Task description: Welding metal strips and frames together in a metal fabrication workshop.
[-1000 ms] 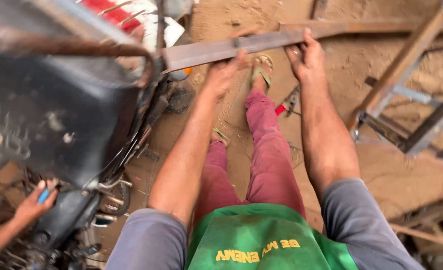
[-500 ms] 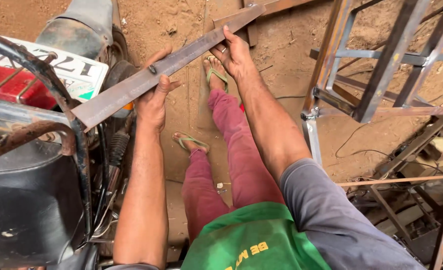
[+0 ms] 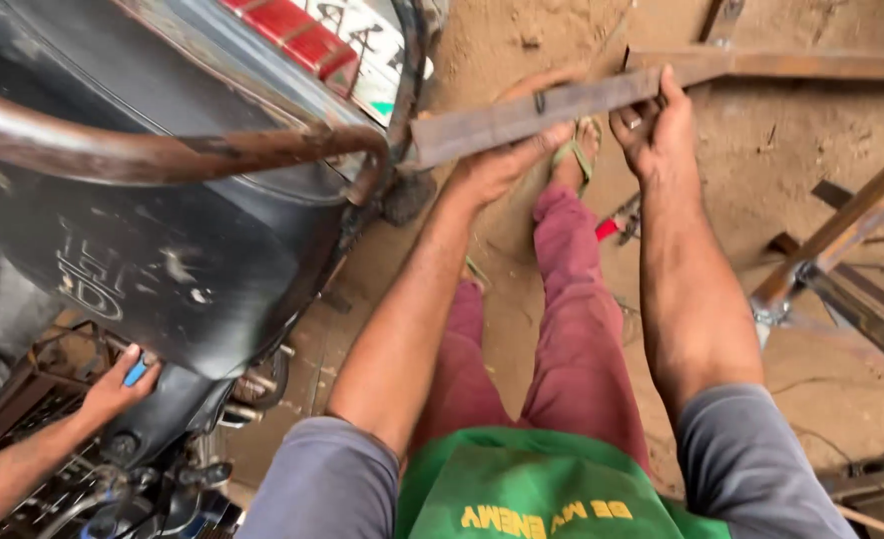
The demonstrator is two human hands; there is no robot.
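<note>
Dirt floor (image 3: pixel 761 160); left hand (image 3: pixel 502 165) and right hand (image 3: pixel 657 125) both clasp a rusty steel bar (image 3: pixel 532 110).

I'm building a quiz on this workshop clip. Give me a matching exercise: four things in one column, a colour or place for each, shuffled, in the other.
Things:
1. metal bar
2. trousers
3. motorcycle tank
4. co-worker's hand

Descriptions:
A. maroon
B. low at the left, on a small blue thing
C. held in the left hand and right hand
D. black, under a rusty rail

Pairs: 1-C, 2-A, 3-D, 4-B
</note>
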